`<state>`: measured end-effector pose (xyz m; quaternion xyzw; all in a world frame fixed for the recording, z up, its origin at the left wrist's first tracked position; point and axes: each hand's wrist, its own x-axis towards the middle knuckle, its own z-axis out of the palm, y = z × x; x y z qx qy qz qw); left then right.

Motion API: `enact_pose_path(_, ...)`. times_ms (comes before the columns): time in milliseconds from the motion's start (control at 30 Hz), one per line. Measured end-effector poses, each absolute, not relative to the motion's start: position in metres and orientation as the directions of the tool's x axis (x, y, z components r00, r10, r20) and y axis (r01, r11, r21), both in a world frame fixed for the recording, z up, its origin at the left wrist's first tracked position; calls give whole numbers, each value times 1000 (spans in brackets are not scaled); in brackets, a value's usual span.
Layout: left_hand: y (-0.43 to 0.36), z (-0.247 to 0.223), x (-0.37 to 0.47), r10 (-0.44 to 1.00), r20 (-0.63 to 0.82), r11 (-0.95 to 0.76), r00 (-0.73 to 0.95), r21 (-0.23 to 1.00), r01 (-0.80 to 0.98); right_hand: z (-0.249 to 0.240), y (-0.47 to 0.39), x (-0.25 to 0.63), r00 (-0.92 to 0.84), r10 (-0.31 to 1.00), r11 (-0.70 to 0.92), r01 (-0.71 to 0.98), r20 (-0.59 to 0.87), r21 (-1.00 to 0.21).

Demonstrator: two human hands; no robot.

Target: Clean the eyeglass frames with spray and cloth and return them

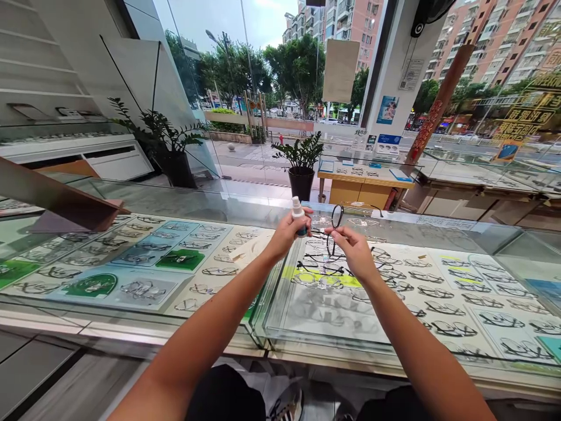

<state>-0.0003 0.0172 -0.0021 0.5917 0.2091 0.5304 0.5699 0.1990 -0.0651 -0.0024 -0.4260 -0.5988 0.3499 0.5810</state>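
Observation:
My left hand (288, 227) is wrapped around a small spray bottle (298, 209) with a white nozzle at its top. The bottle is upright above the glass counter. To its right, my right hand (352, 248) pinches a pair of dark-framed eyeglasses (337, 217) near the middle. The glasses are turned on end, one rim above the fingers and the other below, with a thin temple reaching out to the right. Bottle and glasses are close together; whether they touch I cannot tell. A pale cloth or paper (249, 251) lies left of my left forearm.
Rows of eyeglasses (453, 327) fill the glass display case (280, 327) beneath my hands. A brown angled panel (61, 196) juts in at the left. Potted plants (301, 181) stand behind the counter, before the window. A wooden table (363, 192) with more glasses is farther back.

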Motion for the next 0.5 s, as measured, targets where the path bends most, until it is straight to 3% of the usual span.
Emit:
enact_pose_path(233,7,-4,5,833,311,-211,458,943,-256,3,-69,196,-33,942,333,9,333,-943)
enact_pose_path(500,6,0,4,856,306,-212,416,943,-258,-3,-67,196,-116,968,219,-46,223,-975)
